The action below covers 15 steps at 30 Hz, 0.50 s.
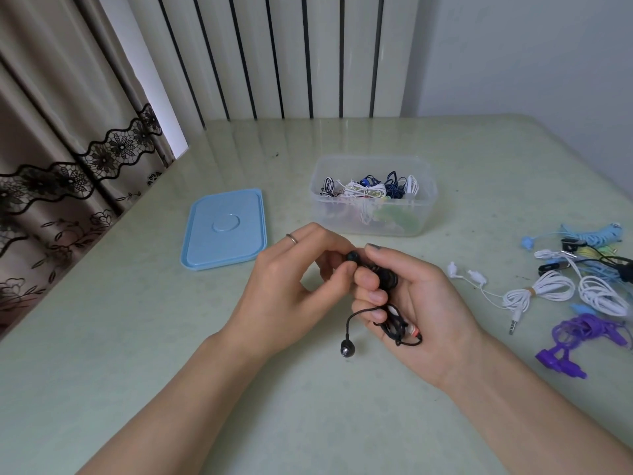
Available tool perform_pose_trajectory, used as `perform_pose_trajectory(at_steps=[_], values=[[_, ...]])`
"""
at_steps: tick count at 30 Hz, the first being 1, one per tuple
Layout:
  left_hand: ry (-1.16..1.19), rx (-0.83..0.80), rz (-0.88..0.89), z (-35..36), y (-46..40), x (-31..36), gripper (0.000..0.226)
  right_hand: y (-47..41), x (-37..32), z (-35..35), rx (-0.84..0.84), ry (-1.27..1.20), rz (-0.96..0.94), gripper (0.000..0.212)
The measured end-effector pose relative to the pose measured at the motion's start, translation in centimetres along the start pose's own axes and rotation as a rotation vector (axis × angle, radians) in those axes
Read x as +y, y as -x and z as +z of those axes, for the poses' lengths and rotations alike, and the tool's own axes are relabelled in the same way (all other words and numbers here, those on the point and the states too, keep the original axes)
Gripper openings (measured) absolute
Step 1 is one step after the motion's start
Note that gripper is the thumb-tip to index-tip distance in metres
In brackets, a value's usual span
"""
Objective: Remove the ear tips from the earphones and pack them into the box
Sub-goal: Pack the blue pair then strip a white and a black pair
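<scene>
My right hand (pixel 414 296) grips a coiled pair of black earphones (pixel 394 323) in its curled fingers, above the middle of the table. One black earbud (pixel 347 348) dangles on its wire below the hand. My left hand (pixel 294 282) pinches the black ear tip (pixel 352 257) of the other earbud between thumb and fingers. The clear plastic box (pixel 424 204) stands behind the hands and holds several bundled earphones in white, blue and black.
The box's blue lid (pixel 224 229) lies flat to the left of the box. A pile of earphones lies at the right: white (pixel 537 291), light blue (pixel 589 234), purple (pixel 575 341) and black ones. Curtains hang at the left, a radiator behind the pale green table (pixel 137 337).
</scene>
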State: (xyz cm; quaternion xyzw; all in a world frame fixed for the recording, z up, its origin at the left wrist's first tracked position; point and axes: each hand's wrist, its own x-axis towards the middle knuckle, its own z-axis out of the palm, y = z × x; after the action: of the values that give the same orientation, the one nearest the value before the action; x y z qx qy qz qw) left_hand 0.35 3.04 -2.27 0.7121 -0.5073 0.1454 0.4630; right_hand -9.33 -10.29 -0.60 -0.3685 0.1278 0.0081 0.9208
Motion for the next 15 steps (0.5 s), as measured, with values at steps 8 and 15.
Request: perform_pose_trajectory(at_steps=[8,15], values=[[-0.054,0.006,0.013,0.0,0.1,0.0,0.005,0.0,-0.2,0.1,0.085,0.151,-0.05,0.022],[-0.113,-0.002,-0.056,0.0,0.1,-0.1,0.01,-0.7,-0.2,-1.1,0.084,0.471,-0.18,0.026]])
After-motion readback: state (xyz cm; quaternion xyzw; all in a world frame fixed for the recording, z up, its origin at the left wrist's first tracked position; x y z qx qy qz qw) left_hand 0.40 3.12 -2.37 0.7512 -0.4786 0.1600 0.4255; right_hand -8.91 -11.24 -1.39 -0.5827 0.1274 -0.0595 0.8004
